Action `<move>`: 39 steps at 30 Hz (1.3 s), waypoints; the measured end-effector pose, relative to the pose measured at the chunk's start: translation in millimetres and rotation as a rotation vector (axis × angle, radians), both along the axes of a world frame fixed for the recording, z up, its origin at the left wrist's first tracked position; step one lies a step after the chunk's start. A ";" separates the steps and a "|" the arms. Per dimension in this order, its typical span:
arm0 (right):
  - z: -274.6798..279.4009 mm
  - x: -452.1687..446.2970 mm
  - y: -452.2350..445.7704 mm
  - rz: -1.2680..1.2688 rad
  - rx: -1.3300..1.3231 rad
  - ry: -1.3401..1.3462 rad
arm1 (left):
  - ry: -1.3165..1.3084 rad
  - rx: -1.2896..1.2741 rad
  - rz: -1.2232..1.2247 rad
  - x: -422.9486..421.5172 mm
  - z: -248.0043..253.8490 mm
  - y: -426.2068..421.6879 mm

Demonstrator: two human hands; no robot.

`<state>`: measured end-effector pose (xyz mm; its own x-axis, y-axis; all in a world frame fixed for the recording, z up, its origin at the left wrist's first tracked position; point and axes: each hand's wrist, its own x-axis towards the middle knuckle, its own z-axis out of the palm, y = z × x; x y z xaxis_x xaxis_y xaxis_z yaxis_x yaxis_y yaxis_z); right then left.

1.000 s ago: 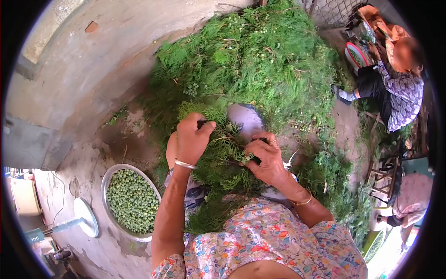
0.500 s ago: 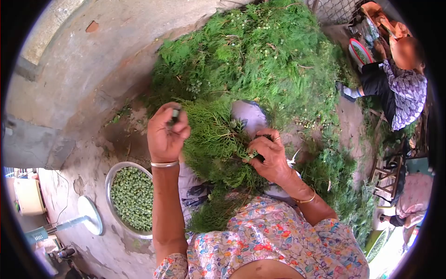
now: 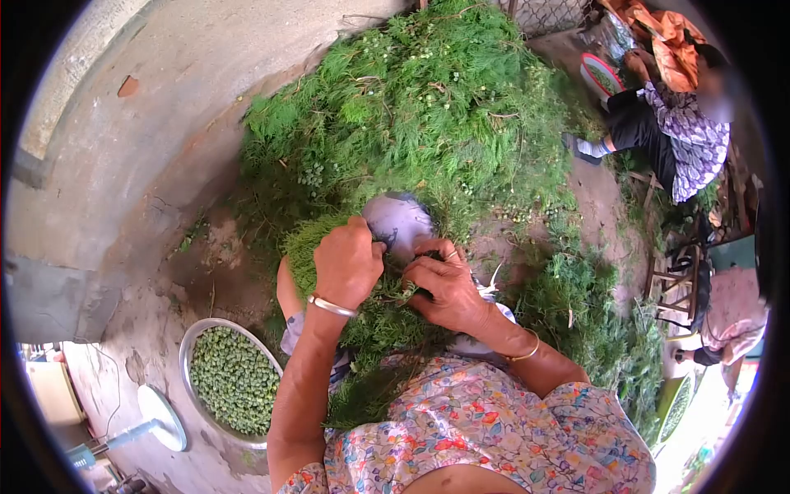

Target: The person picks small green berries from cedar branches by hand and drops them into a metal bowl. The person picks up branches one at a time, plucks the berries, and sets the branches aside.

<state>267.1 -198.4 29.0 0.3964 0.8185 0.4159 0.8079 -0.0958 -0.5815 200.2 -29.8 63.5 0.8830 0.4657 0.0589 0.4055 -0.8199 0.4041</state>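
A leafy conifer branch (image 3: 311,247) with flat, feathery green sprays lies across my lap, over my knees. My right hand (image 3: 448,288) is closed on its stem end, fingers and thumb pinched together. Beside it, my left hand (image 3: 347,265) is turned back-up over the sprays with its fingers curled in; what they grip is hidden, and something dark shows by the thumb. To the lower left, a round metal basin (image 3: 188,356) holds many small green cones (image 3: 234,379).
A big heap of cut conifer branches (image 3: 411,115) lies ahead, with more greenery (image 3: 568,305) at right. Another person (image 3: 675,132) sits far right near a red-rimmed basin (image 3: 586,64). A pale blue fan (image 3: 163,418) stands lower left, beside the concrete wall (image 3: 164,123).
My left hand has come from the left of the branch, raised and partly curled, to the right and down onto it, close to my right hand. The view has shifted slightly.
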 end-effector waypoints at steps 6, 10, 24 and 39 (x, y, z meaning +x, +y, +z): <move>-2.1 1.7 0.6 -0.029 0.019 0.036 | -0.243 -0.175 0.031 -6.2 -20.0 8.2; -9.3 2.9 -1.3 -0.011 0.059 0.048 | -0.621 -1.299 0.363 -13.1 4.9 32.8; -1.5 2.1 3.6 0.010 0.062 0.013 | -0.314 -0.775 0.116 -68.8 6.3 -4.1; -0.6 2.3 2.4 0.002 0.083 0.042 | -0.611 -0.288 0.454 -47.7 24.8 7.1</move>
<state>269.4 -195.9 28.3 0.4131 0.7829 0.4652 0.7829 -0.0443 -0.6206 152.5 -22.7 88.2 0.4554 0.8410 0.2920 0.3133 -0.4584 0.8317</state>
